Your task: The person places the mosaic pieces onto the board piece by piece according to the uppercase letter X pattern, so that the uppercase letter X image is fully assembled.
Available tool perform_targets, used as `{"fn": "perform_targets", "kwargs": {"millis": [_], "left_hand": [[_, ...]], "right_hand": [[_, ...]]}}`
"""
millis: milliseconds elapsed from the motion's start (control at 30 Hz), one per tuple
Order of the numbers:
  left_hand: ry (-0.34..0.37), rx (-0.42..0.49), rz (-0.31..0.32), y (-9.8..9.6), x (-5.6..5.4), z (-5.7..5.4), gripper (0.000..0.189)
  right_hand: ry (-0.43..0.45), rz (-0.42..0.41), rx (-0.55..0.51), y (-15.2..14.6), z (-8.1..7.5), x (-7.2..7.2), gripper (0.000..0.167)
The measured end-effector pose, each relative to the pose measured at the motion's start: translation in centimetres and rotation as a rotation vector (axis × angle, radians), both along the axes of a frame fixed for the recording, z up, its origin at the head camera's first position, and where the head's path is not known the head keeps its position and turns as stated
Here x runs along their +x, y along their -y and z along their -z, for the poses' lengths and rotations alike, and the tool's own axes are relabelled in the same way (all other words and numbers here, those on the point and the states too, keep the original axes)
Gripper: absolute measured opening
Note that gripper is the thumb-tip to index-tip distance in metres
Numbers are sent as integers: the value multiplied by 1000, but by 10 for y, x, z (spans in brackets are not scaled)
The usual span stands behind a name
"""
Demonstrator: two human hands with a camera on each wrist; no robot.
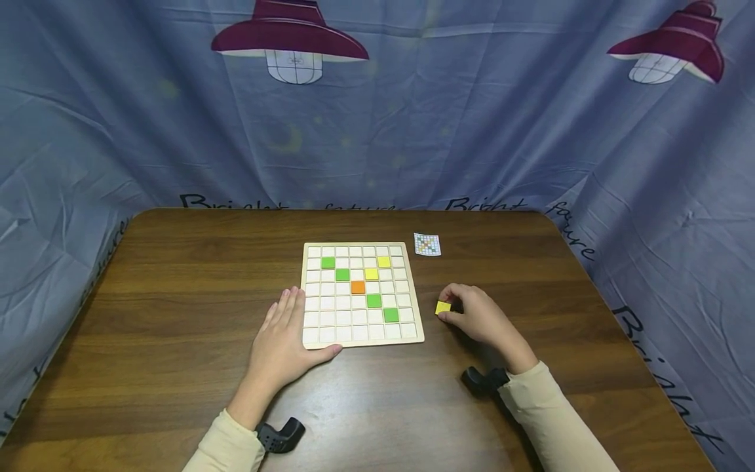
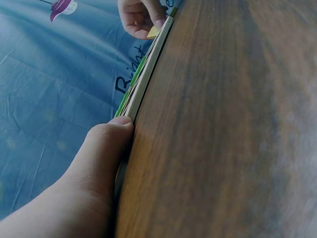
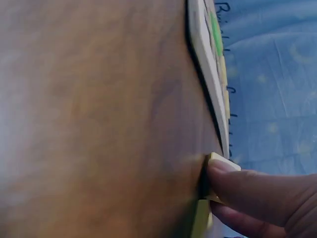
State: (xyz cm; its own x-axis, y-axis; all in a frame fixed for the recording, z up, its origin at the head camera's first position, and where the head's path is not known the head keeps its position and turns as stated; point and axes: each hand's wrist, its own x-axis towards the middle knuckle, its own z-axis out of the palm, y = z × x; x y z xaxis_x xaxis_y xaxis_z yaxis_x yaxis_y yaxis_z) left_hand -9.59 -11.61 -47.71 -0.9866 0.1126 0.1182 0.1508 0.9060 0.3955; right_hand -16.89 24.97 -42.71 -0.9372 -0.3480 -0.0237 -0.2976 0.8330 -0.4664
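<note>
A square board (image 1: 312, 321) with a pale wooden frame and a grid of white cells lies on the table. Along its diagonals sit several green tiles (image 1: 374, 301), two yellow tiles (image 1: 371, 273) and one orange tile (image 1: 358, 287). My left hand (image 1: 283, 344) rests at the board's near left corner, fingers straight along the left side and thumb (image 2: 111, 131) at the front edge. To the right of the board, my right hand (image 1: 480, 314) pinches a yellow tile (image 1: 443, 307) between thumb and fingers. Below that tile in the right wrist view, another yellowish piece (image 3: 200, 218) shows near the fingers.
A small card (image 1: 427, 244) printed with a coloured grid lies beyond the board's far right corner. The brown wooden table (image 1: 194, 282) ends at a blue curtain (image 1: 377, 131) behind and at both sides. Each wrist wears a black band.
</note>
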Motion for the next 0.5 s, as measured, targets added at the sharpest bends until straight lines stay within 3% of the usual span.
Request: {"fn": "perform_targets", "kwargs": {"millis": [233,500], "left_hand": [[2,-1,1,0,0,0,132],[-2,5,-3,0,0,0,131]], "right_hand": [[35,34,-126,11,-2,-9,12],[57,-13,-223,58,-6,-19,13]]}}
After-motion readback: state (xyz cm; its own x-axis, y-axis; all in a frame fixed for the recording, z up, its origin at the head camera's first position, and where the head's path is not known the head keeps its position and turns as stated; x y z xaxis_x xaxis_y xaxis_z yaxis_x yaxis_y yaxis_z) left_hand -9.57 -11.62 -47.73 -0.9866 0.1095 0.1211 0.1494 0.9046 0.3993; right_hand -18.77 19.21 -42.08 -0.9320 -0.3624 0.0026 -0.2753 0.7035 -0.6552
